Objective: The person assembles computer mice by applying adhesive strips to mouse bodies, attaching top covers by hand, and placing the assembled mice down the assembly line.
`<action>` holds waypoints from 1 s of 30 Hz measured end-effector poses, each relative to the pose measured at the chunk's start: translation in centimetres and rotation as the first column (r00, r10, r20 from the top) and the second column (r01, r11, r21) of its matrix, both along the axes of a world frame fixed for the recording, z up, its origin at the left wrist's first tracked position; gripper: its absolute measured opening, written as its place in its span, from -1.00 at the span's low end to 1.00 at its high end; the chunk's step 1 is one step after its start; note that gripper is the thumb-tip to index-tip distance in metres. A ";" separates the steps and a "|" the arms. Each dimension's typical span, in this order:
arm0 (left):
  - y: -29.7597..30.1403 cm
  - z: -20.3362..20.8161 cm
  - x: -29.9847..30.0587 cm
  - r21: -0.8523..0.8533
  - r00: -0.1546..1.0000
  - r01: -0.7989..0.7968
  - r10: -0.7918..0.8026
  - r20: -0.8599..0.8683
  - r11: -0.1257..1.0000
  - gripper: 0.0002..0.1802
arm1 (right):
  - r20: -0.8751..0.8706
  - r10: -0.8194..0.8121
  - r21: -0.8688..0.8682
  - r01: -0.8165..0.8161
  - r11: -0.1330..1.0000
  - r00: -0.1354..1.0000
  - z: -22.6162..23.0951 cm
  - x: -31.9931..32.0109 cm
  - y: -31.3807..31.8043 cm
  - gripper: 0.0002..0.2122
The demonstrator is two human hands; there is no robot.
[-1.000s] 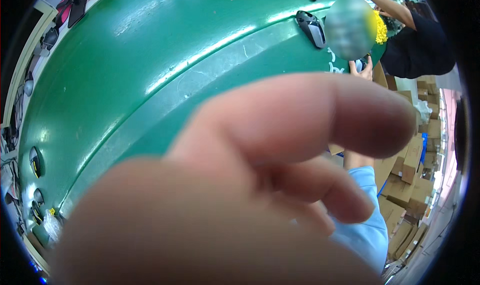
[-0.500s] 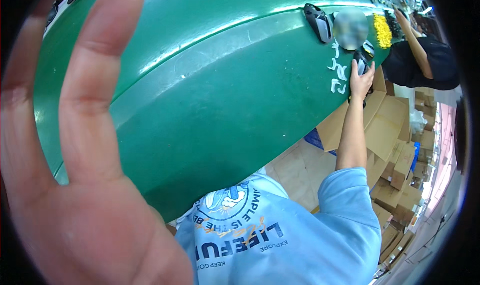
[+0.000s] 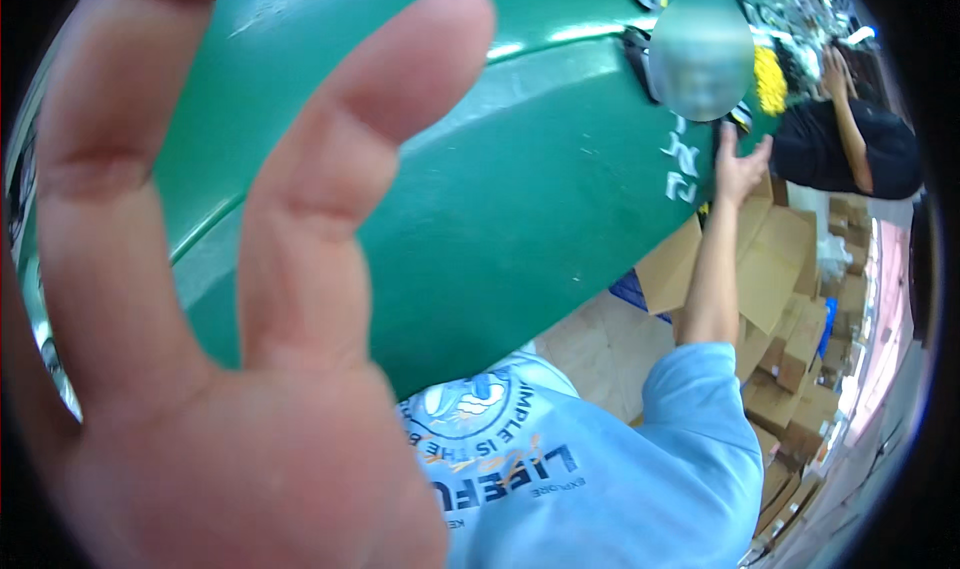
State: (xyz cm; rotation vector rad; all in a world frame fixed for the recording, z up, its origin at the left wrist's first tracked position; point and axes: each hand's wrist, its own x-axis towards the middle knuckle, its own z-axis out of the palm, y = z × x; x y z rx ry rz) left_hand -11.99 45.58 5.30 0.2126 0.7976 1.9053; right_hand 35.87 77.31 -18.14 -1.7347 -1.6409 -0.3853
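Note:
My left hand [image 3: 250, 449] is raised very close in front of me, palm towards me. Its fingers are spread and nothing is in them; the top of one finger runs out of the picture. My right arm reaches out to the far right end of the green table [image 3: 500, 239]. There my right hand [image 3: 742, 174] has its thumb and fingers apart, beside a dark shoe-like item [image 3: 719, 135] that is mostly hidden. Another black shoe-like item [image 3: 638, 64] lies farther left, partly covered by a round blurred patch.
An opened cardboard box [image 3: 765, 264] stands beside the table under my right forearm, next to a blue crate [image 3: 628, 289]. Stacked cartons [image 3: 800, 399] line the right side. A person in black [image 3: 850, 149] works beyond, near a yellow fluffy bundle [image 3: 769, 81].
My left hand has moved right and covers more of the table. My right hand has shifted slightly right, its fingers wider apart; the dark item beside it shows less.

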 end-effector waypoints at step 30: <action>-2.9 -16.5 -0.1 -0.371 -0.129 0.180 -0.352 -0.927 0.911 -0.01 | -0.332 0.827 -0.371 -0.869 0.328 0.453 6.2 -28.8 -22.5 -0.19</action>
